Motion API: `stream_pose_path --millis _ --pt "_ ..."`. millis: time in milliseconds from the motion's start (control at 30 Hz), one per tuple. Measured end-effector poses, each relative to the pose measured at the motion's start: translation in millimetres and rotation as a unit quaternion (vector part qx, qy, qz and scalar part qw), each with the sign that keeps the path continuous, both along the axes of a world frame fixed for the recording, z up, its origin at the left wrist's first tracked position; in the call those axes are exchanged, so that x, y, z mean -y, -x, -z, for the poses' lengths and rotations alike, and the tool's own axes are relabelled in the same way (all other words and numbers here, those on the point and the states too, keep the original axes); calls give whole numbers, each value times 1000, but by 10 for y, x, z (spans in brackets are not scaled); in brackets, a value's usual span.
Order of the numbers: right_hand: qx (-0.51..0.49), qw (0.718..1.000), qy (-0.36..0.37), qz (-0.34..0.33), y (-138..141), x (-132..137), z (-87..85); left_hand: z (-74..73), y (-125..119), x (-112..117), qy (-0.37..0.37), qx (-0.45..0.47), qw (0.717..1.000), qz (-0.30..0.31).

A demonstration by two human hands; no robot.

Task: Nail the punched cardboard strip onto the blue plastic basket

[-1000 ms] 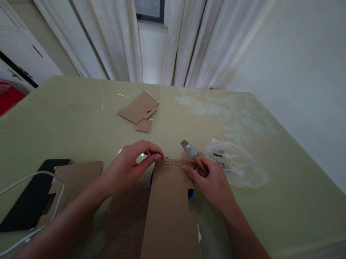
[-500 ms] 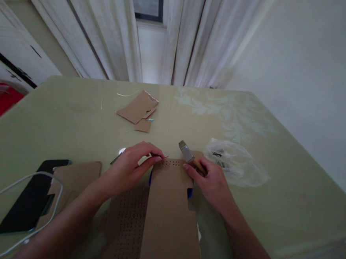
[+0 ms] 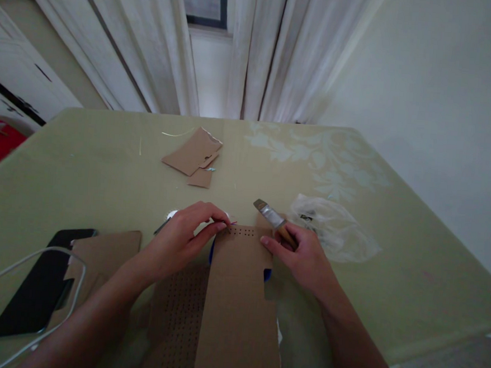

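At frame centre, the left hand (image 3: pixel 189 230) is apparently pinching a thin reddish strand (image 3: pixel 234 223) at the brown hole-punched cardboard strip (image 3: pixel 237 295) (delicate edge work, next seemingly wanting steadiness), the right hand (image 3: pixel 302 249) holding a wooden-handled flat brush (image 3: pixel 272 214).

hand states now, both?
Left hand: pinched shut on a thin reddish piece, too small to identify.
Right hand: closed, holding a flat brush.

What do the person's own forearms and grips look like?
The left grip and right grip are ungloved human hands, with no ring visible. The left forearm and right forearm are uncovered up to the picture's edge: no sleeve, watch or bracelet shows.
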State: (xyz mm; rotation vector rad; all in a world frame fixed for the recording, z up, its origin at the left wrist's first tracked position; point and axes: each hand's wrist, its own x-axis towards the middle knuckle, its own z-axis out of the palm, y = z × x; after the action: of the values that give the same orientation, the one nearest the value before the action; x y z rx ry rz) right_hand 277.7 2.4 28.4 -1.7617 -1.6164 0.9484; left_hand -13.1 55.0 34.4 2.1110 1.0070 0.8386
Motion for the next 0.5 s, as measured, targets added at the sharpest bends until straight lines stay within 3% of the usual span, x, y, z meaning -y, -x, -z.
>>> stream_pose_path --millis 500 --pt "42 999 12 -13 84 24 5 -41 0 13 16 -9 1000 -10"
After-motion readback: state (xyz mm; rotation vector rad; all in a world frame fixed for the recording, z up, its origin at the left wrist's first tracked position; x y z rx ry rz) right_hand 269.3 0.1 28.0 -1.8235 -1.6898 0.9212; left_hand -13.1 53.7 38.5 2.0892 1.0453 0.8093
